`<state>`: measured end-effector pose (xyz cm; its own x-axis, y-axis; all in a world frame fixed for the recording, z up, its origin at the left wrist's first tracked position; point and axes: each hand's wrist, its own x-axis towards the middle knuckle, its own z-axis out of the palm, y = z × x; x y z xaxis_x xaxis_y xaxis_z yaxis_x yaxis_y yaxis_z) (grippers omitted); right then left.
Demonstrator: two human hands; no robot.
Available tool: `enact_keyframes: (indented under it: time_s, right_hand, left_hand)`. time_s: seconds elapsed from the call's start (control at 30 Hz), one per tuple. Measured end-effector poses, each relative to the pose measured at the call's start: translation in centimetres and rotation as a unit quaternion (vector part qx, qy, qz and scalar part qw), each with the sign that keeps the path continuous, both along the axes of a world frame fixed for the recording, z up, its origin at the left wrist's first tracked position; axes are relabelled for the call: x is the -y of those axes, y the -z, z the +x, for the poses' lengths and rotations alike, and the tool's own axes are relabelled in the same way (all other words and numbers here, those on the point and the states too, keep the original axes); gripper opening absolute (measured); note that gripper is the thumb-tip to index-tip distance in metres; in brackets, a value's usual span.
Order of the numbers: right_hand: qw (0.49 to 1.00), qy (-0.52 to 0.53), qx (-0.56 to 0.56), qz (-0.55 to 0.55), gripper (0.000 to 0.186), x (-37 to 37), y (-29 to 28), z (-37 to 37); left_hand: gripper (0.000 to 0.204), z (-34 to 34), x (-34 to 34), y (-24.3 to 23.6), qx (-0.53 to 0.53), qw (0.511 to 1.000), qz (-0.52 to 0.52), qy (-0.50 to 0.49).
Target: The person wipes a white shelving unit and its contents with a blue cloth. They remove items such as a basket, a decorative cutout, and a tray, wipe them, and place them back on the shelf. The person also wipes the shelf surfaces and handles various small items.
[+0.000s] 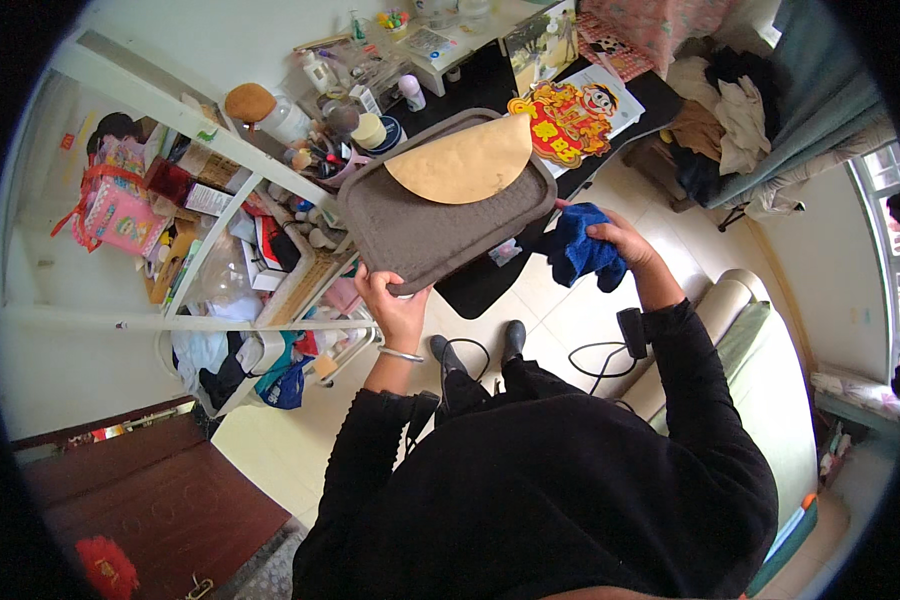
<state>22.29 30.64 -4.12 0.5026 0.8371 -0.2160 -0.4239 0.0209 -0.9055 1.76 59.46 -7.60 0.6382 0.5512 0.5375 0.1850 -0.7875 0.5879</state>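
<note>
grey-brown round-cornered tray [390, 220] held over black desk [482, 291], near-left corner pinched by left hand [395, 312]; crumpled blue fuzzy cloth [578, 255] clutched in right hand [626, 240] by tray's right edge; smooth gold half-round sheet [465, 165] seen on far half.

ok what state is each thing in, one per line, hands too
tray, held at its near corner by the left hand; unclear if lifted off the desk
left hand, gripping
right hand, closed on the cloth
cloth, bunched up
gold card, half-round, lying on the tray
clothes, heaped, rumpled
curtain, hanging in folds
</note>
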Motion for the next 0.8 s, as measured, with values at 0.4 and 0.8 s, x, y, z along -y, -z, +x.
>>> enact_keyframes:
  time_s: [0.4,0.8]
  right_hand:
    - [1.000,0.001,0.023,-0.001,0.084,-1.2,0.2,0.1]
    - [0.994,0.100,0.041,0.015,0.086,1.3,-2.2,-2.1]
  left_hand:
    - [0.092,2.9,-3.1,-6.2,-0.069,0.994,0.027,0.085]
    - [0.033,17.7,-10.7,-7.6,-0.314,0.932,0.122,0.134]
